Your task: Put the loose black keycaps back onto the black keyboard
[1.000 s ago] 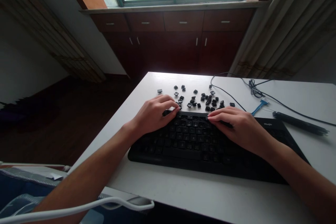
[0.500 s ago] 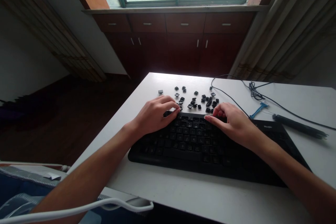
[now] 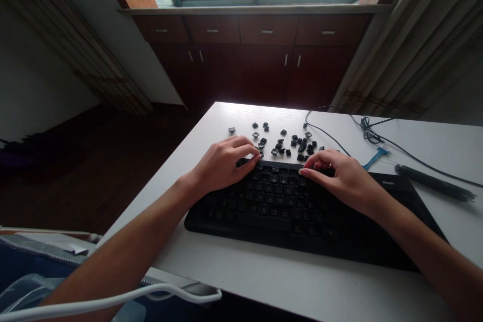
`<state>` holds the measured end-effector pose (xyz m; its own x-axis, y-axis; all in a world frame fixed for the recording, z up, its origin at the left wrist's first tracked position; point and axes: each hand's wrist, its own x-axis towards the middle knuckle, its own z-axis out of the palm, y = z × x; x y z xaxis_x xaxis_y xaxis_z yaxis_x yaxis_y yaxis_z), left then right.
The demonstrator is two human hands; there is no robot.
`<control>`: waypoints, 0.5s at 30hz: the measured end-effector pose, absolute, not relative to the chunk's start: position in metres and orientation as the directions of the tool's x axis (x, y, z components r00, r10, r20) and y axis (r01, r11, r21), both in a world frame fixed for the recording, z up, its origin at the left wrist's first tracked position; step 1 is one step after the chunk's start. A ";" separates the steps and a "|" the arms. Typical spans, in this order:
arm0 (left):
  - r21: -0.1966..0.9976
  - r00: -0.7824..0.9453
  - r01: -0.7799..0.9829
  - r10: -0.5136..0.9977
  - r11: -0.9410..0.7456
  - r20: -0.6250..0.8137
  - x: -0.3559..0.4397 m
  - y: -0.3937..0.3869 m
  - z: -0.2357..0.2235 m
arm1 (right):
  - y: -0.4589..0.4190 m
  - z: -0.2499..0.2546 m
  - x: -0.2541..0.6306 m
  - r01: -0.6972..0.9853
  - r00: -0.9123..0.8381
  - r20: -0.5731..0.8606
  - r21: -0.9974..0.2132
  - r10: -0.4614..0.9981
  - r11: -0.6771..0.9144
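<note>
A black keyboard point(image 3: 260, 226) lies slantwise on the white table, with letter keys on it and dark gaps among the keys of its top rows. Over its back left edge rests my left hand point(image 3: 224, 163), thumb and forefinger closed together; whatever they pinch is too small to make out. My right hand point(image 3: 341, 176) is at the top row, its thumb and curled forefinger meeting just above the keys. Anything between those tips is hidden. Several loose black keycaps point(image 3: 302, 145) are scattered behind the keyboard, some upside down, and a lone one point(image 3: 231, 130) sits farther left.
Right of the keycaps lie a blue brush-like tool point(image 3: 375, 156), a dark bundle of thin bristles or ties point(image 3: 433, 182) and a looped black cable point(image 3: 368, 131). A white bent tube point(image 3: 169, 289) crosses the near left corner, by a blue fabric item point(image 3: 22, 266).
The view has shifted slightly. My right hand has moved a little to the right along the top row, its fingers still curled together. My left hand stays at the back edge.
</note>
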<state>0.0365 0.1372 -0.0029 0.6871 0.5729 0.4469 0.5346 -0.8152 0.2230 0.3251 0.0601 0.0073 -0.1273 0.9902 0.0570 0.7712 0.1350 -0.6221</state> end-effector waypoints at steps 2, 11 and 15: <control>0.220 0.688 0.532 0.569 -0.818 0.451 0.036 0.137 -0.003 | 0.059 0.006 0.326 0.756 -0.169 0.067 -0.632 0.983 0.173; 0.219 0.686 0.528 0.564 -0.821 0.459 0.036 0.138 -0.004 | 0.057 -0.001 0.329 0.742 -0.305 0.233 -0.550 0.923 0.384; 0.227 0.688 0.516 0.558 -0.826 0.465 0.036 0.137 -0.003 | 0.057 0.000 0.330 0.747 -0.305 0.224 -0.547 0.926 0.378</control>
